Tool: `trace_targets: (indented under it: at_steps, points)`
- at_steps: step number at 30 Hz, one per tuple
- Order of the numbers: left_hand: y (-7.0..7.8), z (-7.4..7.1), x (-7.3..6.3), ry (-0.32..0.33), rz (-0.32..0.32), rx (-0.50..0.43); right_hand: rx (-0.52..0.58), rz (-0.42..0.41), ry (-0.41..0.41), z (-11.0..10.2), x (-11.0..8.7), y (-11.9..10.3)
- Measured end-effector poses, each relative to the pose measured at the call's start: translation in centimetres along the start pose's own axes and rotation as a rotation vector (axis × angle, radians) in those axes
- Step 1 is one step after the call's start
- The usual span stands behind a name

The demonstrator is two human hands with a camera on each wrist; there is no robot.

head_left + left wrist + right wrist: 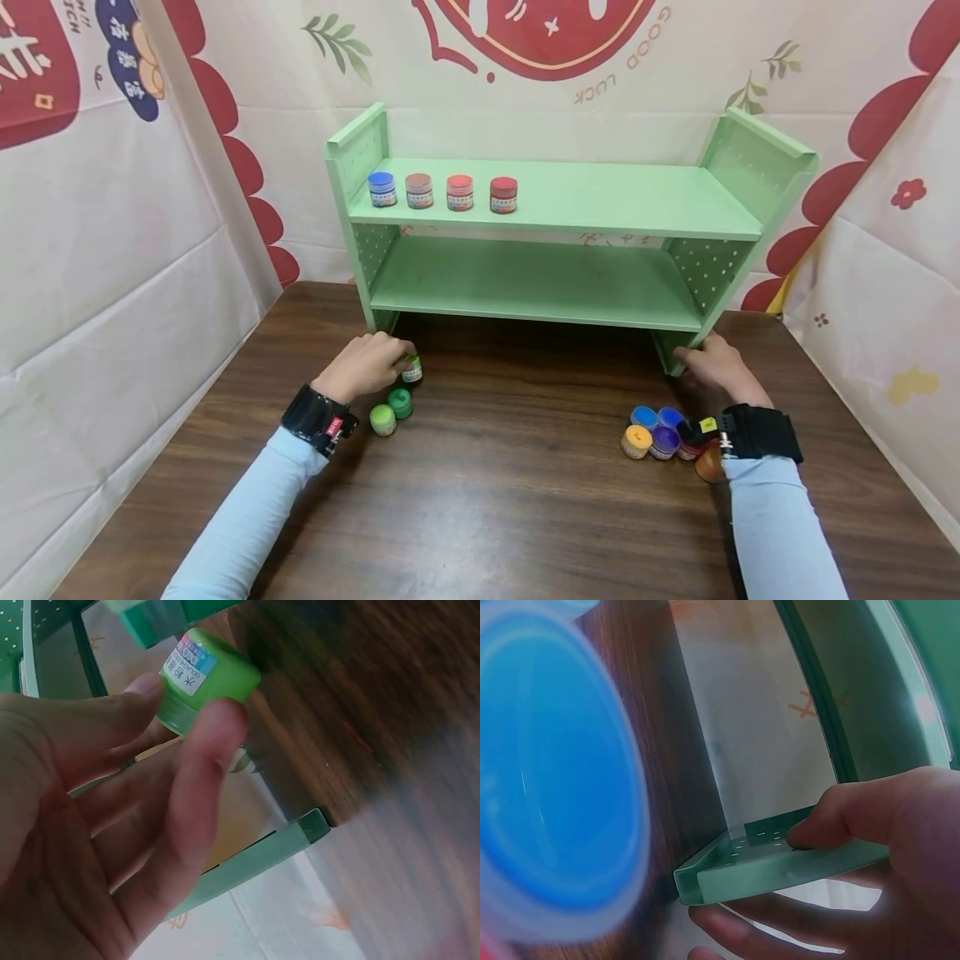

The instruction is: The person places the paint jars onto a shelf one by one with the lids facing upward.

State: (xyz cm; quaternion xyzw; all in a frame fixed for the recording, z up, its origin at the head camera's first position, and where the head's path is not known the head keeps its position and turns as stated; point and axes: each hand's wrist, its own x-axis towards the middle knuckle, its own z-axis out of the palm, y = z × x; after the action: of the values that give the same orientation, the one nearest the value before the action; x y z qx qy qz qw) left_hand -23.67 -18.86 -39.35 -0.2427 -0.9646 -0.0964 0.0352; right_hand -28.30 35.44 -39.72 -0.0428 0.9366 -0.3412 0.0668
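My left hand (367, 364) pinches a light green paint jar (412, 372) near the left foot of a green two-tier shelf (540, 279). In the left wrist view, thumb and fingers are about this jar (214, 671), and its label shows. Beside that hand stand a dark green jar (401, 403) and another light green jar (382, 420). My right hand (716, 367) grips the lower right side panel of the shelf, thumb on the inner face and fingers outside, as the right wrist view shows on the panel (780, 877).
A blue jar (382, 190), a pinkish jar (419, 192), a coral jar (460, 192) and a dark red jar (503, 195) line the upper tier's left part. Blue, purple, yellow (636, 442) and orange jars cluster on the brown table (517, 492) by the right wrist. Printed cloth hangs around.
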Motion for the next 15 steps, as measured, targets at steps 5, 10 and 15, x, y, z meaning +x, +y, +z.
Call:
trace_targets:
  at_steps: [5,10,15]
  points:
    - [0.3,0.0,0.1,0.021,0.019,-0.023,-0.002,0.006,-0.006,0.0,-0.1,0.1]
    - [1.4,-0.9,0.4,0.098,0.071,-0.022,-0.001,-0.006,0.01,-0.2,-0.3,0.1]
    - [3.4,-3.1,0.8,0.184,0.144,0.022,0.009,0.003,0.009,0.1,-0.4,0.0]
